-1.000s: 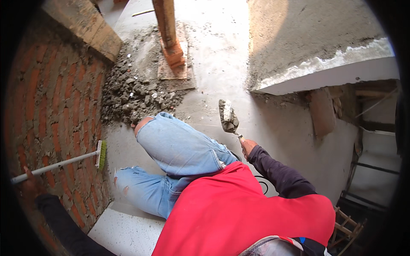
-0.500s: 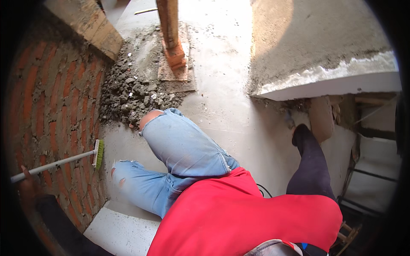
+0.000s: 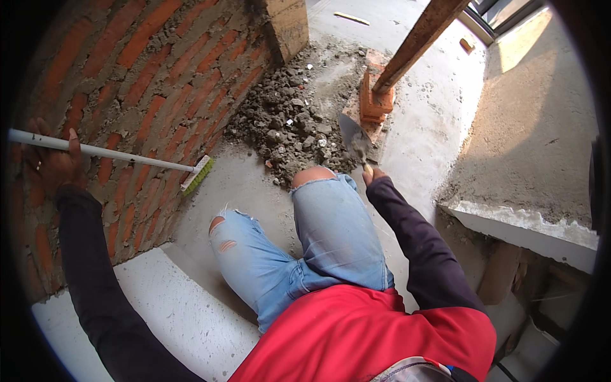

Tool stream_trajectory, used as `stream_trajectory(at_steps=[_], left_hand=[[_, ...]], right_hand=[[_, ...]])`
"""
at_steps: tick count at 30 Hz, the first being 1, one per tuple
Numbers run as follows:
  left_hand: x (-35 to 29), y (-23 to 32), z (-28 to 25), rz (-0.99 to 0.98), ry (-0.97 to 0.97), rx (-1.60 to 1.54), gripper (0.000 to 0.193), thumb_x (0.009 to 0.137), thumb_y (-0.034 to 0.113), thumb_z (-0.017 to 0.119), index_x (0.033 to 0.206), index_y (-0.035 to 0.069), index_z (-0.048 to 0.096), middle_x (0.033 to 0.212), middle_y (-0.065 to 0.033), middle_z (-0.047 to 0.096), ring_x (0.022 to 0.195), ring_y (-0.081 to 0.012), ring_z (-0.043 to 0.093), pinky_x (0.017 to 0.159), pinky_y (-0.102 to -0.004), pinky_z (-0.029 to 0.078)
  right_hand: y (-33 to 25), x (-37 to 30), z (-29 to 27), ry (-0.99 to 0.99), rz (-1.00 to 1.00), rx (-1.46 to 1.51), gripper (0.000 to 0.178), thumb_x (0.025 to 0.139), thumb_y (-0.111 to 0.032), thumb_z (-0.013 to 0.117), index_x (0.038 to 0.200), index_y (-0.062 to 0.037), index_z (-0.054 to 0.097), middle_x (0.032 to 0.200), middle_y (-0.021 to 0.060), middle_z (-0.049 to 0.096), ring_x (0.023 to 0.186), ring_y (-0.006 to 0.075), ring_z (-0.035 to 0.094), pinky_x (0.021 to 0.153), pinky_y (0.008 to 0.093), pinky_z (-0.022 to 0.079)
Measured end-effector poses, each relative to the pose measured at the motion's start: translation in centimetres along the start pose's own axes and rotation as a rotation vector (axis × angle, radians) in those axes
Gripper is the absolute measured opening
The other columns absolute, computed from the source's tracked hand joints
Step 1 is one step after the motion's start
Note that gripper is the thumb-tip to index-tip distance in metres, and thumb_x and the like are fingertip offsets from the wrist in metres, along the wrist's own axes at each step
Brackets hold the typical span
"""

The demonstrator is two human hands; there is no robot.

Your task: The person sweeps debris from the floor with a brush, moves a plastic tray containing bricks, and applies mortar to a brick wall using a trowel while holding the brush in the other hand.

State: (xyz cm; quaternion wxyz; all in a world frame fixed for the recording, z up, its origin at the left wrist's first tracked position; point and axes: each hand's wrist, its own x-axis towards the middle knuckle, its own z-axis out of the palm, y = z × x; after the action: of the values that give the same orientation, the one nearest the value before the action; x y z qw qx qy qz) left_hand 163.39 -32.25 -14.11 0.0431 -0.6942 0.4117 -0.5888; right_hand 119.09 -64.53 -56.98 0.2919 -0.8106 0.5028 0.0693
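Observation:
At the left, my left hand (image 3: 58, 159) is closed round the pale pole of a long-handled brush (image 3: 127, 153), thumb over it, beside the brick wall. The brush's green bristles (image 3: 198, 176) hang low by the foot of that wall. My right hand (image 3: 374, 174) is closed on the handle of a pointed trowel (image 3: 353, 135). Its grey blade points away from me, between a heap of grey rubble (image 3: 280, 121) and the stacked bricks (image 3: 374, 102) under a wooden post. No mortar load shows clearly on the blade.
A rough brick wall (image 3: 146, 95) rises on the left. The slanting wooden post (image 3: 417, 48) stands ahead. At the right is a concrete slab (image 3: 531, 121) with a rough white edge. A white ledge (image 3: 172, 305) lies near my left, and my bent knees (image 3: 337, 216) are in front.
My right hand has come from under the slab at the right to the rubble heap, with the trowel now clearly visible. The view has turned left, and my left hand still holds the brush.

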Motion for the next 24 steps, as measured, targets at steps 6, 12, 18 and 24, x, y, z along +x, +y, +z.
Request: stream_trajectory(at_steps=[6, 12, 18, 24], left_hand=[[-0.1, -0.9, -0.5, -0.008, -0.068, 0.089, 0.066, 0.078, 0.051, 0.037, 0.134, 0.020, 0.023, 0.138, 0.0038, 0.024, 0.124, -0.0289, 0.023, 0.100, -0.0450, 0.012], [-1.0, -1.7, 0.1, -0.012, -0.087, 0.094, 0.067, 0.077, 0.052, 0.037, 0.134, 0.020, 0.023, 0.139, 0.0042, 0.022, 0.125, -0.0279, 0.021, 0.100, -0.0447, 0.011], [-0.9, -1.4, -0.1, 0.026, -0.113, 0.164, 0.067, 0.079, 0.049, 0.037, 0.134, 0.015, 0.021, 0.139, -0.0018, 0.021, 0.127, -0.0340, 0.016, 0.103, -0.0446, 0.010], [-0.7, -1.9, 0.6, 0.017, -0.121, 0.145, 0.066, 0.079, 0.048, 0.037, 0.134, 0.016, 0.022, 0.139, -0.0017, 0.021, 0.126, -0.0344, 0.016, 0.103, -0.0438, 0.010]], right_hand=[[-10.6, 6.1, 1.8, -0.004, 0.124, -0.023, 0.040, 0.079, -0.036, 0.049, 0.098, -0.0010, 0.050, 0.089, 0.0235, 0.058, 0.086, 0.0357, 0.056, 0.075, 0.0433, 0.044], [-10.0, 2.3, 2.0, -0.334, -0.023, -0.202, 0.045, 0.076, -0.039, 0.053, 0.101, -0.0012, 0.047, 0.086, 0.0232, 0.058, 0.081, 0.0362, 0.057, 0.071, 0.0424, 0.044], [-12.6, 7.8, 0.8, 0.056, 0.018, 0.021, 0.039, 0.078, -0.033, 0.051, 0.098, 0.0000, 0.048, 0.087, 0.0247, 0.057, 0.084, 0.0387, 0.056, 0.073, 0.0434, 0.043], [-17.0, 23.0, 1.1, 0.245, 0.318, 0.139, 0.032, 0.077, -0.028, 0.052, 0.093, -0.0006, 0.055, 0.094, 0.0196, 0.058, 0.092, 0.0309, 0.056, 0.074, 0.0390, 0.045]])
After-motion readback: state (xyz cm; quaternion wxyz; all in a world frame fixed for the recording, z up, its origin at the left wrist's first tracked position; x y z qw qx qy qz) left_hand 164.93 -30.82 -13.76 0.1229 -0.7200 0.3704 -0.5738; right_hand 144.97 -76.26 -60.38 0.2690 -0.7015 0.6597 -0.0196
